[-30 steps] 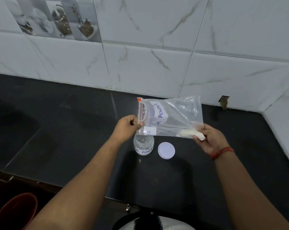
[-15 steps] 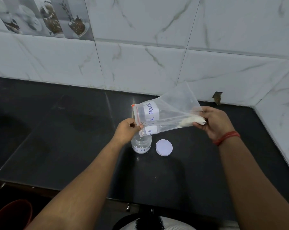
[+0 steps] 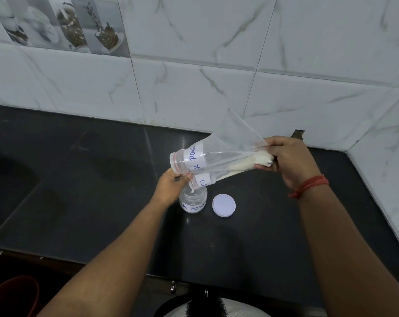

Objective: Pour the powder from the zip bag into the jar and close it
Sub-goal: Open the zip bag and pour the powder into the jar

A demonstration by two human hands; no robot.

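A clear zip bag (image 3: 226,154) with a white handwritten label hangs tilted over the counter, its red-striped mouth low at the left. My left hand (image 3: 171,187) pinches that mouth just above the open glass jar (image 3: 193,200). My right hand (image 3: 287,160) grips the bag's raised bottom corner, where white powder (image 3: 246,162) is bunched and streaks down the lower fold. A thin trickle of powder falls from the mouth into the jar. The white round lid (image 3: 224,205) lies flat just right of the jar.
The black counter (image 3: 91,179) runs along a white marble-tiled wall (image 3: 194,76) that turns a corner at the right. A reddish bucket (image 3: 15,296) stands below the counter's front edge at the bottom left.
My right hand has lifted the bag's bottom corner higher and turned it, so the bag slopes down toward the jar. Powder has slid along the fold and started falling into the jar.
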